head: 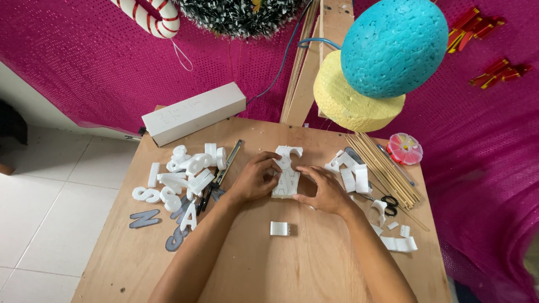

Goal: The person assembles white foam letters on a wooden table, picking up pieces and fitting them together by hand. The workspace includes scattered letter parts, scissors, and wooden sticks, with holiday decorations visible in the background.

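Both hands (292,182) pinch a white foam piece (286,174), fingers partly covering its outline.

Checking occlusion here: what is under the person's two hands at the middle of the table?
A white foam block with letter outlines drawn on it lies on the wooden table. The left hand covers its left edge, the right hand its right edge, so those parts are hidden.

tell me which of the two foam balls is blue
The upper ball, hanging nearer the camera at top right, is blue. The yellow ball sits behind and below it, partly covered, with a flat cut face showing.
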